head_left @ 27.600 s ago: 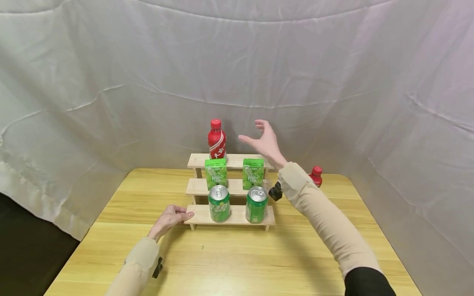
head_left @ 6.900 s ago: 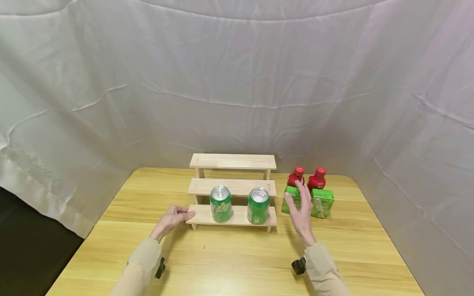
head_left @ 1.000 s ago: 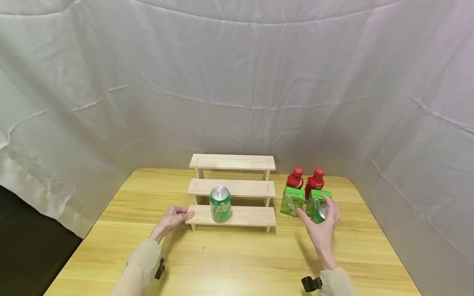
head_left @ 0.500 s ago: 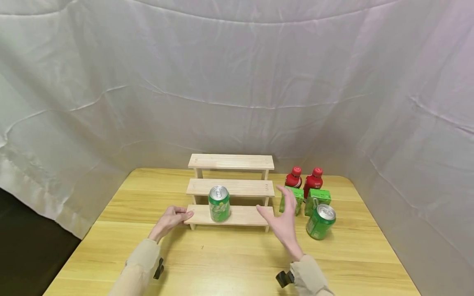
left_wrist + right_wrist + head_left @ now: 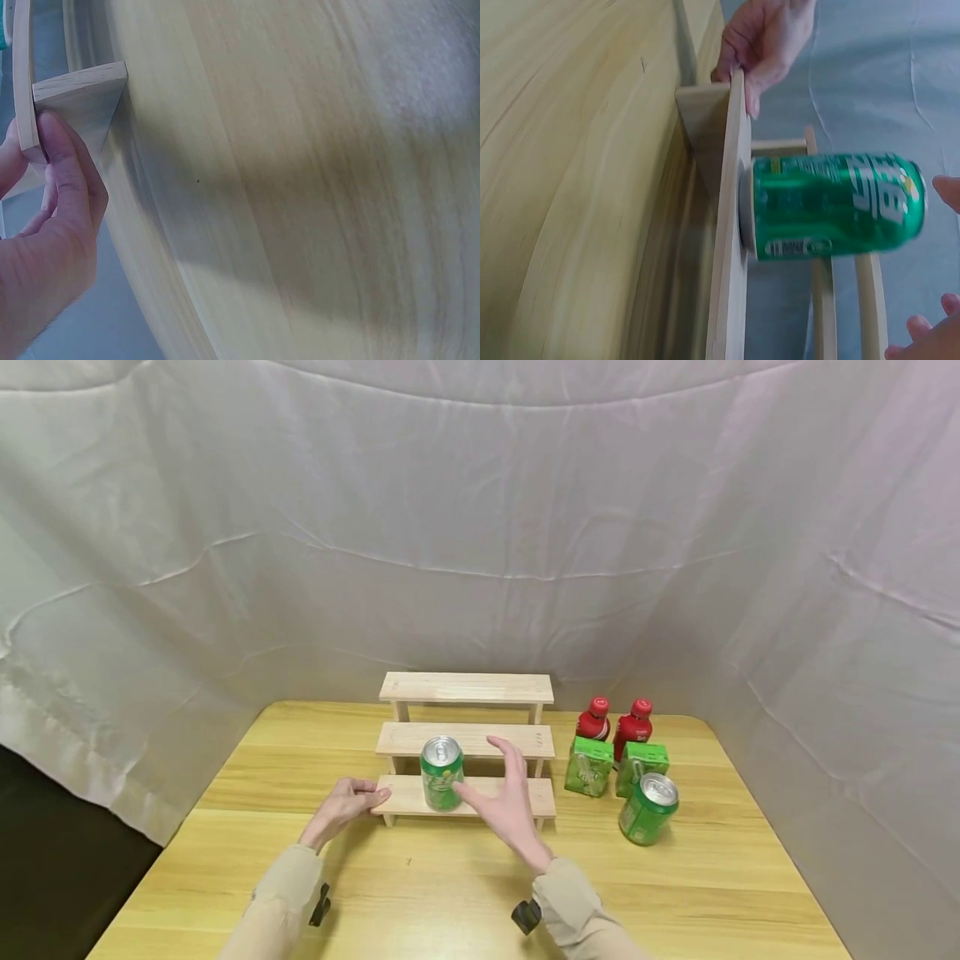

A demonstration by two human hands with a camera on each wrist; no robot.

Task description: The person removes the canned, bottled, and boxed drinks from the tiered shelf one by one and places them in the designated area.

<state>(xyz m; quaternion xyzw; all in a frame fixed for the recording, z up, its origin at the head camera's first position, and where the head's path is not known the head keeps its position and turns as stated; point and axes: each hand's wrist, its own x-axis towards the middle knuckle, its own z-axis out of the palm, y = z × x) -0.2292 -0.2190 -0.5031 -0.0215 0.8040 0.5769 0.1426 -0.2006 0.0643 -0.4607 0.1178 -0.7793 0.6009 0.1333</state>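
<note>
A three-tier wooden stand (image 5: 468, 688) stands on the table, a green soda can (image 5: 441, 781) upright on its lowest board. My left hand (image 5: 342, 808) pinches the left end of that board, thumb above and fingers beneath, as the left wrist view also shows of the hand (image 5: 56, 251). To the right of the can is my right hand (image 5: 512, 812), thumb and fingers spread apart. In the right wrist view there is a gap between the can (image 5: 832, 206) and the fingers (image 5: 934, 341), though in the head view the thumb tip overlaps the can's edge.
Right of the stand, two green drink cartons (image 5: 588, 768) stand in front of two red bottles (image 5: 593, 722). Nearer still is a second green can (image 5: 648, 810). A pale curtain (image 5: 480, 527) hangs behind and beside the wooden table (image 5: 420, 893).
Both bottles, both cartons and one can have gone from the stand to the table's right. Over the last second my right hand released that can and moved left to the other; my left hand stayed.
</note>
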